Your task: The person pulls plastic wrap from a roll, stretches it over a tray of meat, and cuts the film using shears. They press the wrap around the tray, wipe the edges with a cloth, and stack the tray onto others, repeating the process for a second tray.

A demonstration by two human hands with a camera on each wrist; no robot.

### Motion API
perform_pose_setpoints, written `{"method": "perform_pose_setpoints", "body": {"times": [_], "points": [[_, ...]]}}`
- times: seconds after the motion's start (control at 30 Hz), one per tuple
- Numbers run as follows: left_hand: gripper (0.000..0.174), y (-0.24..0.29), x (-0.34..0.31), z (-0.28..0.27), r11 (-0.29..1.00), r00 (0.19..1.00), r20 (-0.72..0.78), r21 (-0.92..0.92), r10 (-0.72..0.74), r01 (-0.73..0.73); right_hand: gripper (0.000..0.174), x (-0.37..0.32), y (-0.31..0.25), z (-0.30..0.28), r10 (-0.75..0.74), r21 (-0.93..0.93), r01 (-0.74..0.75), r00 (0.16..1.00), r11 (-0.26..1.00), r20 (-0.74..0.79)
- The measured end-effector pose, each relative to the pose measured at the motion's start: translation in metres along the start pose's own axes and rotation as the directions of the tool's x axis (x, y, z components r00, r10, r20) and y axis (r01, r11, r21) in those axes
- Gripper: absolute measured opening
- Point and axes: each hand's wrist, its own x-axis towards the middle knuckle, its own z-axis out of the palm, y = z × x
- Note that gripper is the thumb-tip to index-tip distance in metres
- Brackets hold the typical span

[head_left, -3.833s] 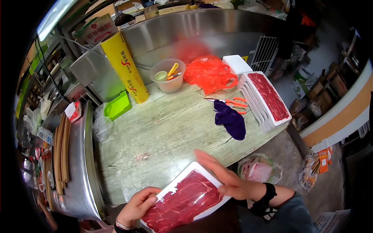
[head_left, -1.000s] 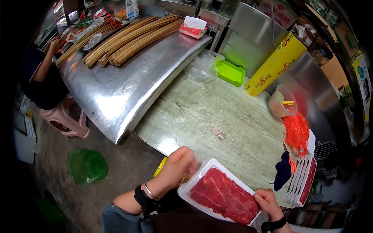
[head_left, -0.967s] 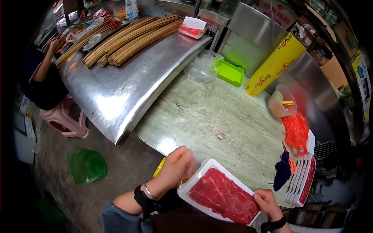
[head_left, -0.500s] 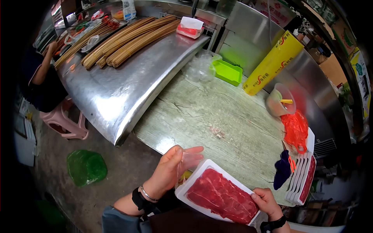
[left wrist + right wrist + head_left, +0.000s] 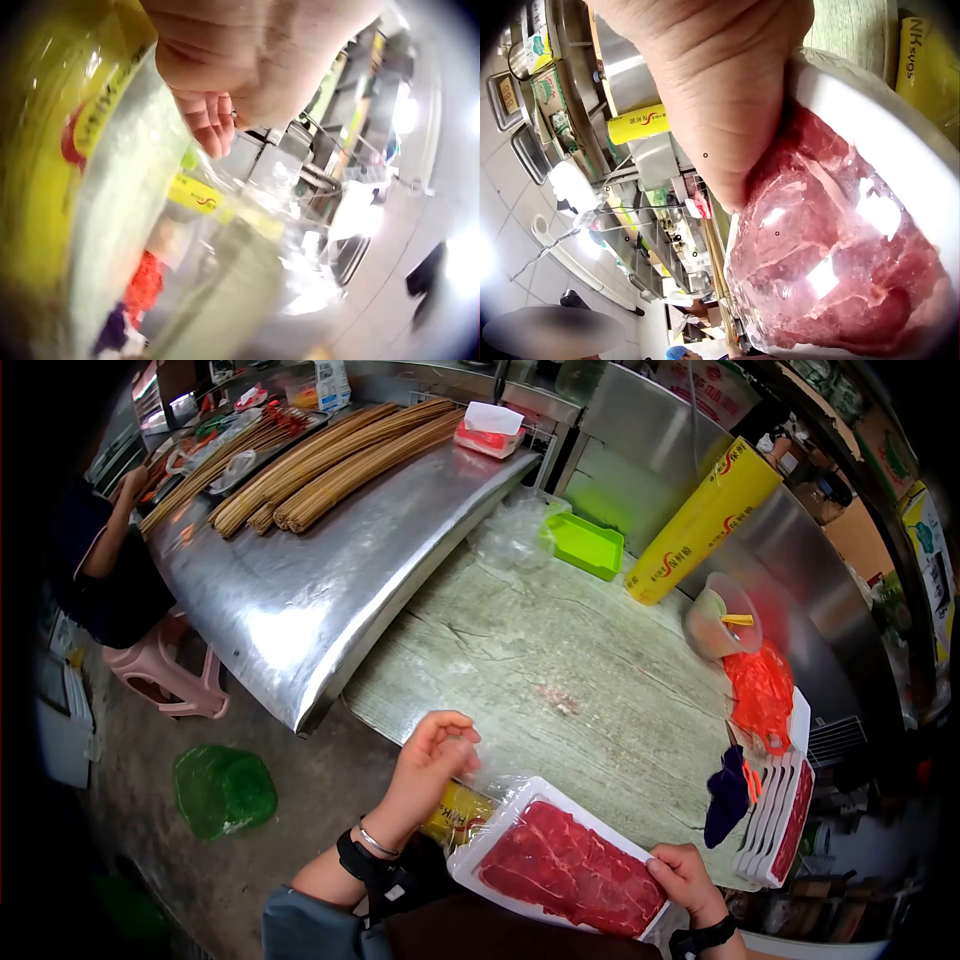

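A white foam tray of sliced red meat [image 5: 575, 870] is held tilted at the table's near edge, with clear film shining over the meat. My right hand [image 5: 690, 880] grips its right end, thumb on top; in the right wrist view that thumb presses the film beside the meat [image 5: 832, 247]. Just off the tray's left end, my left hand [image 5: 435, 760] has curled fingers pinching clear cling film [image 5: 515, 788], which spreads toward the tray. Below that hand lies a yellow printed roll [image 5: 458, 812], partly hidden by the tray and film.
Stacked white trays [image 5: 785, 820], a purple cloth [image 5: 727, 798], orange-handled scissors [image 5: 752, 782] and a red bag [image 5: 760, 695] line the right side. A yellow roll [image 5: 700, 525], plastic tub [image 5: 720, 620] and green tray [image 5: 588, 546] stand behind. Bundled skewers [image 5: 340, 470] lie on the steel counter [image 5: 270, 600].
The head view has swung left since the oldest frame. Over the last half second my left hand moves left and slightly up, its extended fingers curling; film now shows at the tray's left end.
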Motion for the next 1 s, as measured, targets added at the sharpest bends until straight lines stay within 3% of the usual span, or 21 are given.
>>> {"method": "perform_pose_setpoints", "body": {"times": [0.03,0.1,0.13,0.27,0.4,0.5,0.6,0.7,0.8,0.9,1.0], "points": [[0.028,0.004,-0.002,0.000,0.971,0.987,0.124,0.202,0.102,-0.126,0.029,0.001,-0.001,0.000,-0.005,0.005,0.005,1.000,1.000,0.002],[0.045,0.010,-0.005,0.000,0.754,0.887,0.410,0.510,0.210,-0.415,0.029,0.002,-0.001,0.000,-0.011,0.003,0.011,1.000,1.000,0.009],[0.052,0.009,-0.005,0.001,0.815,0.894,0.399,0.436,0.205,-0.382,0.029,0.003,0.000,0.000,-0.013,-0.004,0.013,1.000,1.000,0.014],[0.041,0.010,-0.003,0.002,0.845,0.877,0.422,0.362,0.228,-0.394,0.030,0.002,0.004,0.000,-0.017,0.005,0.016,1.000,1.000,0.008],[0.038,0.010,-0.003,0.007,0.928,0.893,0.398,0.209,0.207,-0.309,0.029,0.001,0.001,0.000,-0.003,0.027,0.003,1.000,1.000,-0.002],[0.030,0.014,-0.003,0.008,0.896,0.854,0.470,0.248,0.221,-0.369,0.029,0.001,0.001,0.001,0.000,0.021,0.000,1.000,1.000,0.000],[0.024,0.006,-0.002,0.011,0.946,0.909,0.365,0.172,0.199,-0.276,0.028,0.003,-0.002,0.001,0.002,0.028,-0.002,1.000,1.000,0.008],[0.016,0.009,-0.004,0.006,0.979,0.949,0.312,0.173,0.046,-0.104,0.027,0.004,-0.002,0.000,0.001,0.021,-0.001,1.000,1.000,0.006],[0.010,0.008,-0.001,0.010,0.989,0.982,0.166,0.105,0.086,-0.104,0.027,0.004,-0.005,0.001,-0.010,0.014,0.010,1.000,1.000,0.006],[0.010,0.004,0.003,0.007,0.944,0.974,0.117,0.245,0.195,-0.219,0.026,0.004,-0.005,0.001,-0.020,0.006,0.020,1.000,1.000,0.008],[0.012,-0.002,0.015,-0.017,0.913,0.947,0.070,0.249,0.315,-0.322,0.026,0.002,-0.005,0.001,-0.017,0.007,0.017,1.000,1.000,-0.007]]}}
